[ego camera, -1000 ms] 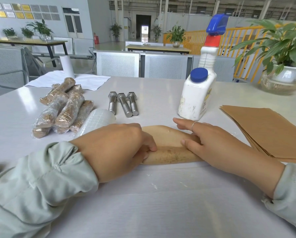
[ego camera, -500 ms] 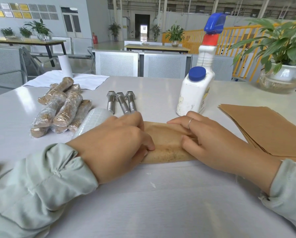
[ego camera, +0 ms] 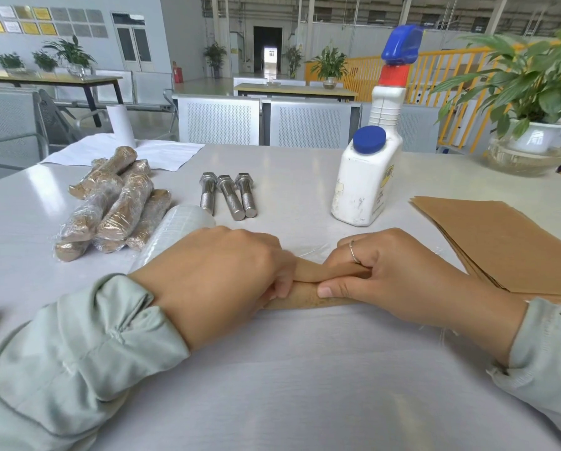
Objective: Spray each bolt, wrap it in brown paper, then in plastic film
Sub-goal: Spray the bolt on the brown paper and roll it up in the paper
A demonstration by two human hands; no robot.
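1. Step in hand, as judged: rolling a bolt into brown paper; the film wrap is not yet begun.
2. The paper roll point(ego camera: 308, 296) lies on the table point(ego camera: 305, 385) directly in front of the spray bottle point(ego camera: 367, 177). The bolt inside is hidden.
3. Left hand point(ego camera: 220, 281) curls over the roll's left end; right hand point(ego camera: 399, 278) grips the right part, thumb along the seam.
4. Advice: keep the paper taut, press evenly at both ends, and close the end folds before reaching for the film roll point(ego camera: 175, 236), left of the bottle.
5. Three bare bolts point(ego camera: 228, 195) and the wrapped bundles point(ego camera: 116, 203) lie further left of the bottle; spare paper sheets point(ego camera: 500, 236) lie to its right.
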